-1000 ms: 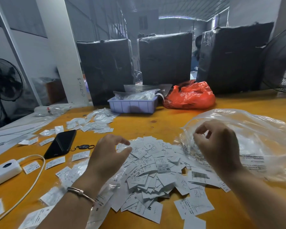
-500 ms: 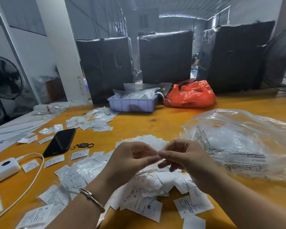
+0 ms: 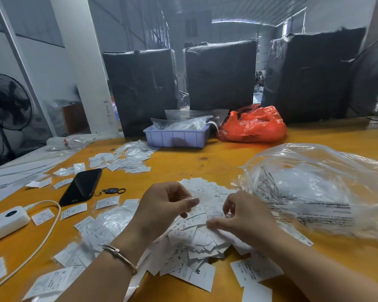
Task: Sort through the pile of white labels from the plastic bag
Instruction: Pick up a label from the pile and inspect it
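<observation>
**Both hands in the label pile, picking one out**

We have our hands over the pile of white labels (image 3: 196, 234), which lies on the orange table (image 3: 183, 162) right in front of us, spilling from the mouth of the clear plastic bag (image 3: 319, 192) at our right. The bag lies slack and printed side up, its opening turned toward the pile so labels can be drawn out without lifting it.

Our left hand (image 3: 162, 208) is curled, thumb pressed to forefinger; it seems to pinch something thin and clear, perhaps a small sleeve, though we cannot make it out surely. Our right hand (image 3: 242, 219) rests on the heap with fingers bent, fingertips (image 3: 212, 224) touching the top labels, likely to spread them so the size letters show; whether it has actually taken hold of one we cannot tell.

Sleeved labels (image 3: 127, 159) lie in looser groups farther left, near the black phone (image 3: 81, 186), kept apart from the unsorted heap. Most of the heap remains to go through.
</observation>
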The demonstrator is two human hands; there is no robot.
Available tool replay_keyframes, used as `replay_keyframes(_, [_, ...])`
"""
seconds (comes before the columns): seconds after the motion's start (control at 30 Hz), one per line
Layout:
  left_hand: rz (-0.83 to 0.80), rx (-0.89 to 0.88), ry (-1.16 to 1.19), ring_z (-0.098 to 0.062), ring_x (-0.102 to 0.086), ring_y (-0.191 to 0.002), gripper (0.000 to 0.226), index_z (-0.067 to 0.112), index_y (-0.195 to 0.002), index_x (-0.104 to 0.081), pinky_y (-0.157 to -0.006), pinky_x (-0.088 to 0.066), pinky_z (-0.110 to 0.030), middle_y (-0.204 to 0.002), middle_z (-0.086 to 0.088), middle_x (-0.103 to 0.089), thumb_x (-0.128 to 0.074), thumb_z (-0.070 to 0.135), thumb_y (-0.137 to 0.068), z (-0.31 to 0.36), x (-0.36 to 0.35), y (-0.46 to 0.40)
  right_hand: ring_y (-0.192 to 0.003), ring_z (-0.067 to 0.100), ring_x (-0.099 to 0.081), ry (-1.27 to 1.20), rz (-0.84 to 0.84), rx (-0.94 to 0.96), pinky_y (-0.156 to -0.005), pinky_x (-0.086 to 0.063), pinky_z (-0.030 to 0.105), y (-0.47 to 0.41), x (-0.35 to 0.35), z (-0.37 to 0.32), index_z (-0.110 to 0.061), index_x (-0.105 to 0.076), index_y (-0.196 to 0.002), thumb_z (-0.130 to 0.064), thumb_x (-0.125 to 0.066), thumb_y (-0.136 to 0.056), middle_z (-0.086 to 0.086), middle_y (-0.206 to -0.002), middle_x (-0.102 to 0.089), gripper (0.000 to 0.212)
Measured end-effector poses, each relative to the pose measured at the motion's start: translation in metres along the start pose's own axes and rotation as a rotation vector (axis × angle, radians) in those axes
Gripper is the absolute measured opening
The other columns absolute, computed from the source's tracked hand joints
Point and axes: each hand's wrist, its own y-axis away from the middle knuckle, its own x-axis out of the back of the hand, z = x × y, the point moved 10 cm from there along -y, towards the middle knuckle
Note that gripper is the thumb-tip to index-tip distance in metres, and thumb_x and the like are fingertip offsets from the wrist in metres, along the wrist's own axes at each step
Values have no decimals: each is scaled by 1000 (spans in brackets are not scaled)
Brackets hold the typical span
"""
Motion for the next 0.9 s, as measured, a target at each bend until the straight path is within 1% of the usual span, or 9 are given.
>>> replay_keyframes(0.27, [13, 48, 8, -12, -68, -60, 15, 1, -82, -64, -55, -49, -17, -70, -12, -71, -78, 5, -80, -4, 2, 0, -52, 6, -42, -493, 78, 58, -53, -32, 22, 3, 13, -3, -8, -60, -66, -16, -75, -75, -5, -58, -52, 19])
replay_keyframes(0.37, [4, 32, 26, -11, -67, -62, 10, 6, -84, -73, -59, -52, -16, -71, -8, -72, -76, -2, -80, -2, 0, 1, -54, 15, -49, -655, 153, 112, -55, -44, 42, 4, 31, -3, -10, -64, -81, -1, -70, -76, 13, -58, -55, 12])
replay_keyframes(0.4, [-1, 23, 24, -10, -66, -64, 12, 8, -85, -75, -63, -54, -17, -71, -5, -72, -76, -4, -80, -1, 0, 2, -54, 18, -50, -697, 166, 132, -56, -48, 44, 6, 35, -5, -16, -65, -94, 1, -68, -78, 15, -59, -55, 24])
replay_keyframes(0.47, [-16, 6, 15, -7, -66, -69, 18, 13, -88, -78, -69, -56, -18, -73, -2, -74, -77, -2, -79, 3, -2, 3, -53, 18, -51, -698, 158, 185, -57, -51, 38, 9, 39, -12, -28, -65, -112, 3, -63, -83, 14, -58, -54, 44])
replay_keyframes(0.6, [-89, -15, 59, -13, -69, -74, 28, 12, -96, -72, -72, -59, -25, -81, -7, -74, -81, -3, -74, 10, -9, 6, -64, 3, -57, -556, 50, 258, -59, -43, 20, 13, 32, -30, -17, -77, -92, -7, -63, -87, -6, -71, -65, 18])
replay_keyframes(0.63, [-104, -22, 64, -17, -69, -76, 29, 9, -96, -70, -74, -60, -29, -82, -8, -74, -81, -4, -73, 12, -11, 7, -66, 4, -59, -544, 7, 278, -59, -43, 22, 15, 30, -37, -14, -78, -89, -21, -69, -85, -4, -73, -67, 11])
replay_keyframes(0.73, [-134, -66, 63, -22, -71, -80, 29, 2, -96, -65, -75, -60, -32, -85, -11, -74, -79, -8, -74, 18, -15, 9, -68, 22, -60, -481, -6, 337, -59, -43, 36, 21, 30, -49, -9, -76, -78, -50, -71, -74, 9, -72, -69, 42])
replay_keyframes(0.83, [-147, -95, 108, -20, -71, -83, 28, 2, -96, -65, -75, -58, -27, -87, -11, -74, -77, -12, -74, 23, -16, 10, -61, 32, -54, -613, 1, 267, -56, -41, 36, 17, 31, -39, -8, -75, -74, -26, -73, -81, 15, -69, -68, 19])
replay_keyframes(0.9, [-87, -123, 97, -18, -71, -90, 29, 6, -100, -66, -80, -58, -28, -93, -8, -74, -73, -12, -77, 25, -9, 9, -55, 19, -51, -754, -6, 199, -52, -41, 22, 15, 30, -29, -8, -75, -72, -17, -72, -82, 10, -64, -68, 13])
